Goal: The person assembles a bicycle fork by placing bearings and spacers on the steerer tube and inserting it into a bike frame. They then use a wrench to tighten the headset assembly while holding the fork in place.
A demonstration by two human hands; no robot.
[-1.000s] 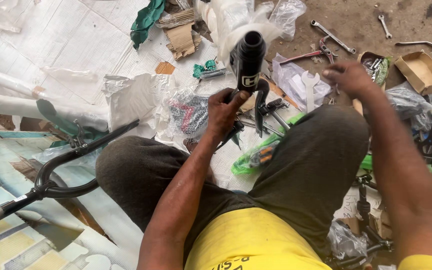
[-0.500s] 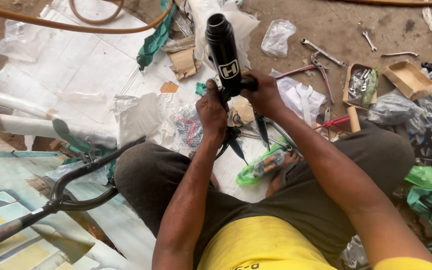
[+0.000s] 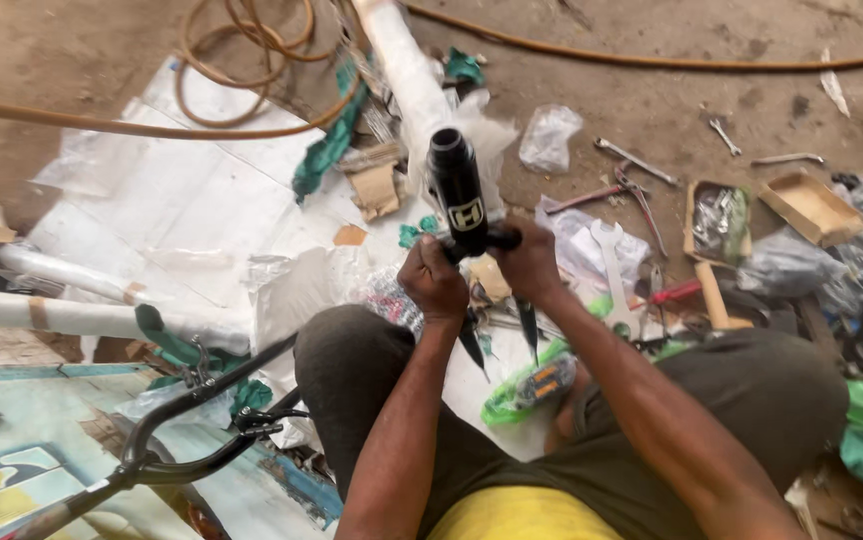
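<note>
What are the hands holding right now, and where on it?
Both hands, left hand and right hand, grip the black bicycle frame tube at its lower end, the tube pointing up and away.

A bare dirt floor (image 3: 652,110) spreads across the top of the scene, brown and dusty under flat daylight. An orange hose (image 3: 642,60) runs across it, and another length lies coiled (image 3: 252,60) at upper left. White plastic sheeting (image 3: 182,210) covers the ground at left, with torn scraps of cardboard (image 3: 377,185) on it. Spanners (image 3: 637,160) lie scattered over the dirt at right, beside a small open cardboard box (image 3: 812,205). Green rags (image 3: 327,150) and crumpled clear bags (image 3: 550,138) litter the ground. A painted board (image 3: 12,470) lies at lower left.
</note>
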